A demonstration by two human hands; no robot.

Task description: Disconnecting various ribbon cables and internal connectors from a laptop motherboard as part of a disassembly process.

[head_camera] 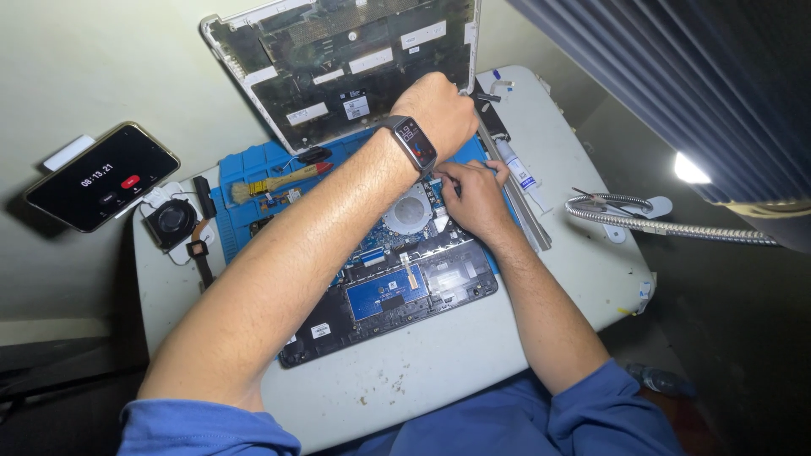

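The left hand [439, 110], fingers closed, grips the laptop lid [338, 67] at frame top, while the right hand [475, 196] fingers pinch inside the opened laptop base [397, 287] at centre.

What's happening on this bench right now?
A person is working inside an opened laptop that lies on a blue mat on a white table. The left hand, with a smartwatch on its wrist, reaches to the far right corner by the hinge. The right hand presses down beside the round cooling fan. The removed bottom cover leans against the wall. A brush, a loose fan, a phone and a small tube lie around.
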